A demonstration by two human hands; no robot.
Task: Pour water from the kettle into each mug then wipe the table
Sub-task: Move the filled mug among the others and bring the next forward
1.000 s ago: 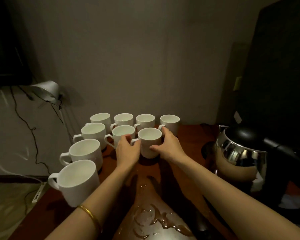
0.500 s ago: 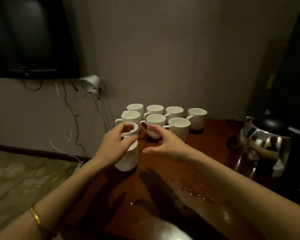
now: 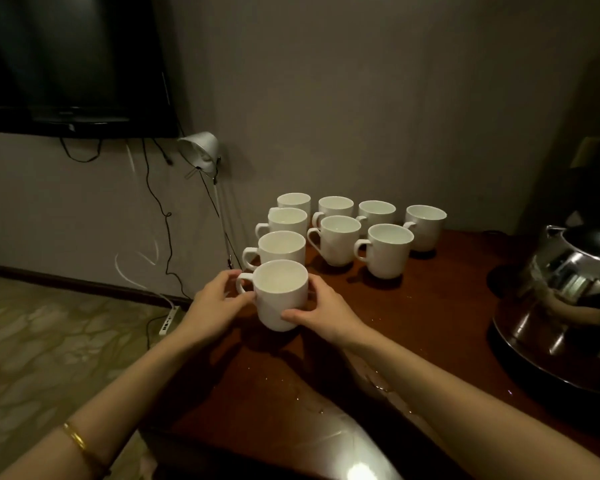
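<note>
I have the nearest mug [image 3: 280, 295] between both hands, standing upright at the left edge of the desk [image 3: 440, 306], its handle turned left. My left hand [image 3: 212, 308] is at the handle side, fingers [image 3: 222, 279] curled closed about the handle and wall; my right hand [image 3: 321, 311] cups the opposite wall, its fingers pressed closed against the white body low down. I cannot tell whether the mug's base sits on the wood or is just lifted off it.

Behind this mug, a second mug [image 3: 280, 247] and a third mug [image 3: 286, 220] line up along the same left edge, with a back row of four mugs [image 3: 376, 211] by the wall beyond them. To the right of and behind the held mug stand two more mugs [image 3: 361, 245], side by side and apart from my hands. I cannot make out any water level in the mugs.

Far right of the held mug stands the steel kettle [image 3: 568, 299] with its dark lid, well apart from the cups. Nearer me than the held mug, spilled water [image 3: 381, 386] beads and streaks across the wood. Left of the mug, off the desk, a lamp [image 3: 200, 148] leans on its stem, a television [image 3: 73, 64] hangs on the wall above it, and a power strip [image 3: 168, 320] lies on the floor. A gold bangle [image 3: 78, 443] circles my left wrist.
</note>
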